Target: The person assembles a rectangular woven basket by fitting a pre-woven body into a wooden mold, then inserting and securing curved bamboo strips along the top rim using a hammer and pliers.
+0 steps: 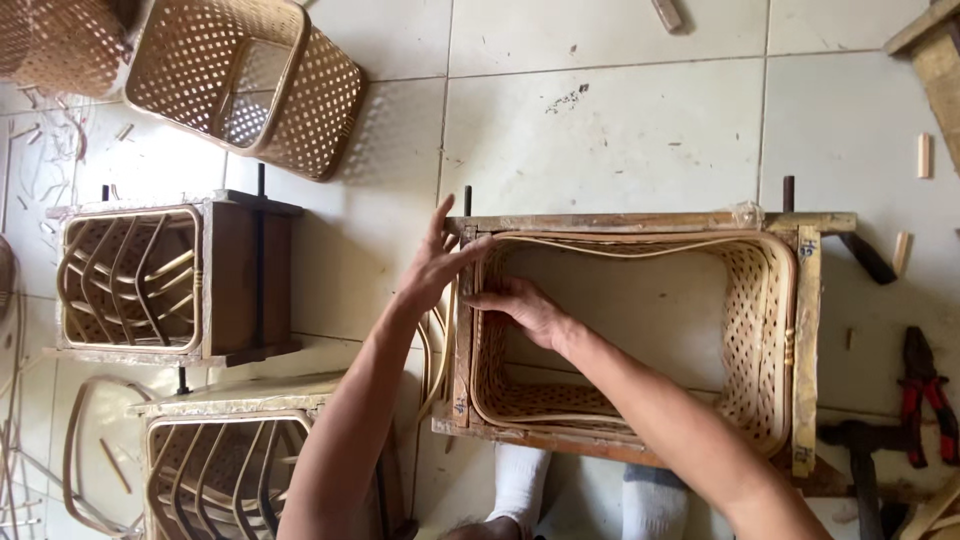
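A woven rattan basket [752,330] sits inside a rectangular wooden frame mould [806,350] on the tiled floor. A pale cane strip [600,243] runs loosely around the basket's inner rim. My left hand [432,268] rests on the frame's upper left corner, fingers spread, touching the strip there. My right hand [520,308] reaches inside the basket and presses the strip against the left wall.
Two more wooden moulds with curved-slat baskets stand at the left [130,280] and lower left [225,470]. A finished woven basket [250,80] lies at the top left. Red-handled pliers [925,400] and a hammer [860,455] lie at the right. My socked feet [520,485] are below the frame.
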